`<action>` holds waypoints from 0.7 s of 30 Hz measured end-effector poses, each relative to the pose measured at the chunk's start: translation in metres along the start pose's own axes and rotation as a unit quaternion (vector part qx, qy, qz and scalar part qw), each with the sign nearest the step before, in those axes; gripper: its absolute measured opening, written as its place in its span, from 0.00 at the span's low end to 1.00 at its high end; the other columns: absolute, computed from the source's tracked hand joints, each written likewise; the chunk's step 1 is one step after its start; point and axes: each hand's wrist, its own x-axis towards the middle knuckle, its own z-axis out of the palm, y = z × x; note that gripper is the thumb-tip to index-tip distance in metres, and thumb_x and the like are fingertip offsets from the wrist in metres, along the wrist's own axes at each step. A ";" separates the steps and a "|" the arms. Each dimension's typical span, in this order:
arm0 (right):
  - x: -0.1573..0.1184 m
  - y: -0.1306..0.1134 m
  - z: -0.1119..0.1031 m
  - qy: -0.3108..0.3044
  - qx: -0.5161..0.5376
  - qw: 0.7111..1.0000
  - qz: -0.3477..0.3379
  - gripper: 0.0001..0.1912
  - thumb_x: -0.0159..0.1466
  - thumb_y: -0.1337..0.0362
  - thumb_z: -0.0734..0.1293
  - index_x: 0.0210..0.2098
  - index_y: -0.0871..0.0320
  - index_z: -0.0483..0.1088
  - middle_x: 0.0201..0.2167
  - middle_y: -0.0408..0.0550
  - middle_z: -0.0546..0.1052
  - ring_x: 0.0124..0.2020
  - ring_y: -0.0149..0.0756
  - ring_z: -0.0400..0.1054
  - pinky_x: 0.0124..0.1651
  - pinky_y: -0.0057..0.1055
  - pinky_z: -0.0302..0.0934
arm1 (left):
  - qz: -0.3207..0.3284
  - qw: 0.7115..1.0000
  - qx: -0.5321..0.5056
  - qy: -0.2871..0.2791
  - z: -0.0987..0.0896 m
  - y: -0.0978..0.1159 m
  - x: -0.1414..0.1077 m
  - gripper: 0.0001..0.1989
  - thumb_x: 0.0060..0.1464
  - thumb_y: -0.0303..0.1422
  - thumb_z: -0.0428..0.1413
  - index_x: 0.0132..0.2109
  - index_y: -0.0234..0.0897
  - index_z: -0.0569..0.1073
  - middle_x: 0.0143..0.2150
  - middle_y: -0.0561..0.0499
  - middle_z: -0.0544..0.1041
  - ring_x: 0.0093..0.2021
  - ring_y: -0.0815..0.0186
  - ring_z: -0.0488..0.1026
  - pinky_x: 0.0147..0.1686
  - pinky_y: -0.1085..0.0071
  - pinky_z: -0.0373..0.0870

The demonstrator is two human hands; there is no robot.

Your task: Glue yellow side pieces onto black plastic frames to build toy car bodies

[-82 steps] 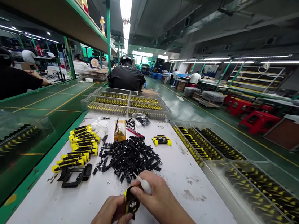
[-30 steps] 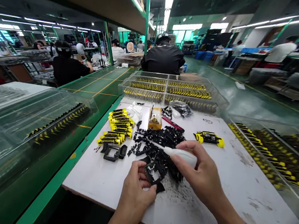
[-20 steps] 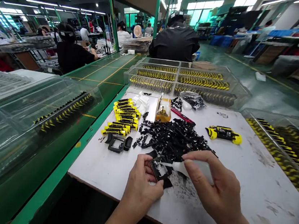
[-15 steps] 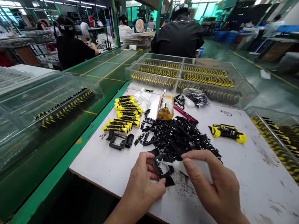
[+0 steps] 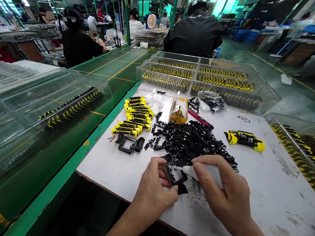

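My left hand (image 5: 151,188) is shut on a black plastic frame (image 5: 173,176) at the near edge of the white work board (image 5: 271,220). My right hand (image 5: 227,189) pinches a white squeeze applicator (image 5: 204,173), and its thin tip reaches the frame's edge. Just beyond both hands lies a heap of small black plastic parts (image 5: 191,143). To the left are stacked yellow-and-black parts (image 5: 134,121) and a similar black frame (image 5: 127,145). A yellow-and-black assembled piece (image 5: 245,140) rests to the right.
A small amber box (image 5: 179,111), a red-handled tool (image 5: 200,118) and a plastic bag (image 5: 211,101) sit at the board's far side. Acrylic trays of yellow-and-black parts stand ahead (image 5: 164,81), left (image 5: 71,107) and right (image 5: 304,159). A co-worker in black (image 5: 195,34) sits beyond.
The yellow-and-black piece held earlier has given way to the black frame in my left hand. The applicator's tip has moved onto the frame, and the view has swung right and downward.
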 end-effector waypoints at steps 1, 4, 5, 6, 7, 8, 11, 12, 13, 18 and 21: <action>0.000 0.000 0.000 -0.002 -0.002 1.000 0.001 0.02 0.64 0.63 0.62 0.35 0.53 0.67 0.24 0.39 0.74 0.12 0.24 0.58 0.16 0.26 0.53 | 0.000 1.000 -0.001 0.001 0.000 0.000 0.000 0.27 0.39 0.23 0.58 0.48 0.38 0.60 0.36 0.52 0.71 0.32 0.68 0.73 0.31 0.73 0.75; 0.000 -0.001 0.000 -0.004 -0.006 1.000 0.005 0.03 0.64 0.63 0.62 0.35 0.53 0.67 0.23 0.39 0.74 0.11 0.24 0.56 0.16 0.27 0.52 | 0.001 1.000 -0.007 0.000 -0.001 -0.001 0.001 0.27 0.39 0.23 0.59 0.47 0.38 0.60 0.36 0.52 0.71 0.32 0.68 0.73 0.31 0.73 0.75; 0.000 -0.002 0.000 -0.006 -0.007 1.000 0.007 0.03 0.64 0.62 0.62 0.35 0.53 0.67 0.23 0.39 0.74 0.10 0.24 0.55 0.16 0.27 0.51 | 0.002 1.000 -0.010 -0.002 -0.001 -0.001 0.001 0.27 0.39 0.23 0.59 0.48 0.38 0.60 0.36 0.51 0.71 0.32 0.68 0.73 0.31 0.73 0.75; 0.000 -0.002 0.000 -0.006 -0.008 1.000 0.009 0.03 0.63 0.62 0.62 0.35 0.53 0.67 0.23 0.39 0.74 0.10 0.24 0.54 0.16 0.28 0.51 | 0.004 1.000 -0.012 -0.004 -0.001 -0.001 0.001 0.27 0.39 0.23 0.59 0.48 0.38 0.60 0.37 0.51 0.71 0.32 0.68 0.74 0.32 0.73 0.75; 0.000 -0.002 0.000 -0.007 -0.009 1.000 0.010 0.03 0.63 0.62 0.62 0.35 0.53 0.67 0.23 0.39 0.74 0.10 0.23 0.54 0.16 0.28 0.51 | 0.006 1.000 -0.014 -0.005 -0.001 -0.002 0.001 0.27 0.40 0.23 0.59 0.48 0.38 0.60 0.37 0.51 0.71 0.32 0.68 0.74 0.32 0.72 0.75; 0.000 -0.002 0.000 -0.007 -0.010 1.000 0.009 0.03 0.63 0.62 0.62 0.35 0.53 0.67 0.24 0.39 0.74 0.10 0.23 0.53 0.16 0.28 0.51 | 0.007 1.000 -0.016 -0.006 -0.001 -0.002 0.001 0.27 0.40 0.23 0.59 0.48 0.38 0.60 0.37 0.51 0.71 0.32 0.68 0.74 0.32 0.72 0.75; 0.000 -0.002 0.001 -0.005 -0.011 1.000 0.002 0.03 0.63 0.62 0.62 0.35 0.53 0.67 0.25 0.39 0.75 0.09 0.23 0.53 0.16 0.27 0.50 | 0.003 1.000 -0.014 -0.006 -0.001 -0.002 0.001 0.27 0.40 0.22 0.58 0.48 0.38 0.60 0.36 0.51 0.71 0.33 0.67 0.74 0.32 0.71 0.75; 0.001 -0.002 0.001 -0.004 -0.011 1.000 -0.001 0.03 0.63 0.63 0.62 0.35 0.53 0.67 0.24 0.39 0.75 0.09 0.22 0.52 0.16 0.27 0.50 | 0.003 1.000 -0.013 -0.006 -0.001 -0.002 0.001 0.27 0.40 0.22 0.58 0.48 0.38 0.60 0.36 0.52 0.71 0.33 0.67 0.74 0.32 0.72 0.75; 0.001 -0.001 0.001 -0.003 -0.011 1.000 -0.004 0.02 0.63 0.63 0.62 0.35 0.53 0.66 0.24 0.38 0.74 0.09 0.22 0.52 0.16 0.27 0.49 | 0.002 1.000 -0.012 -0.006 -0.001 -0.002 0.001 0.27 0.40 0.22 0.58 0.48 0.38 0.60 0.36 0.52 0.71 0.33 0.67 0.74 0.32 0.72 0.75; 0.000 -0.002 0.001 -0.002 -0.012 1.000 -0.010 0.02 0.64 0.63 0.62 0.35 0.53 0.67 0.24 0.39 0.74 0.11 0.23 0.55 0.15 0.27 0.50 | 0.006 1.000 -0.009 -0.004 0.000 -0.003 0.000 0.27 0.40 0.22 0.59 0.48 0.38 0.60 0.36 0.52 0.71 0.32 0.68 0.74 0.31 0.73 0.75; 0.000 -0.002 -0.001 0.006 -0.022 1.000 -0.001 0.03 0.64 0.62 0.62 0.34 0.53 0.67 0.24 0.40 0.75 0.11 0.24 0.55 0.16 0.27 0.51 | 0.007 1.000 -0.005 -0.001 0.000 -0.003 0.000 0.27 0.40 0.22 0.59 0.48 0.38 0.60 0.36 0.52 0.71 0.32 0.68 0.74 0.31 0.74 0.75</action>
